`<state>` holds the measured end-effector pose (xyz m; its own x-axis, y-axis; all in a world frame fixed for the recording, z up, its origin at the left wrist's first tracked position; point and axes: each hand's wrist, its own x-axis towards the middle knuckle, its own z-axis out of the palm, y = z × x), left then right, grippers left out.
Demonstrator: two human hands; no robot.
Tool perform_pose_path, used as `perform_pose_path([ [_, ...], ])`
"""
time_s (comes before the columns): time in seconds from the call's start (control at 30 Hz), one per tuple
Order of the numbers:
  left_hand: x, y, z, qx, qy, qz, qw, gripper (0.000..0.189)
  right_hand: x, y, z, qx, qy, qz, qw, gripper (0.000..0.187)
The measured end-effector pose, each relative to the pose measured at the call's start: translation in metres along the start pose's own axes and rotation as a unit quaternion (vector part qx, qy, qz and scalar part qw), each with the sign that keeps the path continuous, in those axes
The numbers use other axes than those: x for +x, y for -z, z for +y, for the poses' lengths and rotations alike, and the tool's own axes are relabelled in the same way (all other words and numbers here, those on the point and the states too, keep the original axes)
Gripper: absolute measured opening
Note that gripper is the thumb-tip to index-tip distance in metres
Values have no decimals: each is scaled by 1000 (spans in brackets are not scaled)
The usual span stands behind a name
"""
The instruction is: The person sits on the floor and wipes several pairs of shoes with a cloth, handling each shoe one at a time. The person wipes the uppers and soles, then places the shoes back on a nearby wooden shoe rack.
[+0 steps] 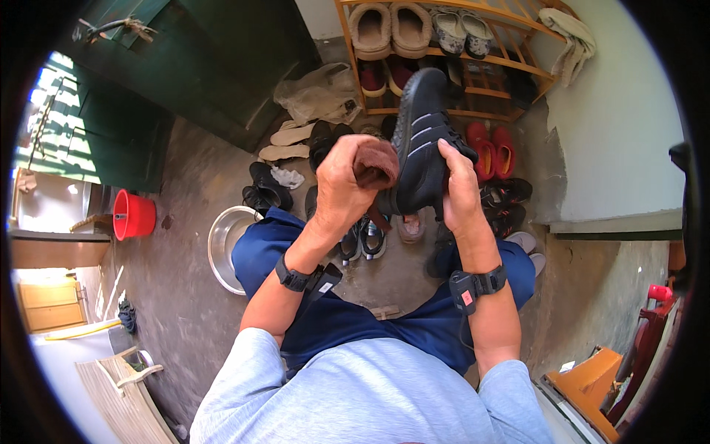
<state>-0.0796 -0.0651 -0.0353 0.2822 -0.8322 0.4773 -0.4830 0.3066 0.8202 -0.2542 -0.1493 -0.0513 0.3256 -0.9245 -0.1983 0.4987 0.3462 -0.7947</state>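
My right hand (461,186) grips a black lace-up shoe (424,144) near its heel, thumb on the upper. Three pale stripes run across the shoe's side, and its toe points away from me. A bunched brown cloth (377,164) is in my left hand (345,177), right against the edge of the shoe's sole. One end of the cloth hangs below the hand. Both hands are held above the floor between my knees, and each wrist wears a black strap with a small device.
Several shoes, including red slippers (491,152), stand on the floor around my feet. A wooden shoe rack (460,114) is ahead. By my left knee sits a metal basin (219,250), with a red bucket (135,215) farther left. Insoles (284,152) lie near a plastic bag (319,94).
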Motion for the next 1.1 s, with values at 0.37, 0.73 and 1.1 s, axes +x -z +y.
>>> perform_pose_path([
  [0.37, -1, -28, 14, 119, -165, -82, 976, 64, -10, 17, 35, -36, 127, -222, 966, 49],
  [0.73, -22, -18, 8, 190, -225, -142, 945, 63, 23, 27, 13, 135, -63, 53, 987, 25],
  [1.1, -26, -25, 14, 237, -285, -176, 912, 44, -5, 9, 26, 280, -377, -171, 866, 43],
])
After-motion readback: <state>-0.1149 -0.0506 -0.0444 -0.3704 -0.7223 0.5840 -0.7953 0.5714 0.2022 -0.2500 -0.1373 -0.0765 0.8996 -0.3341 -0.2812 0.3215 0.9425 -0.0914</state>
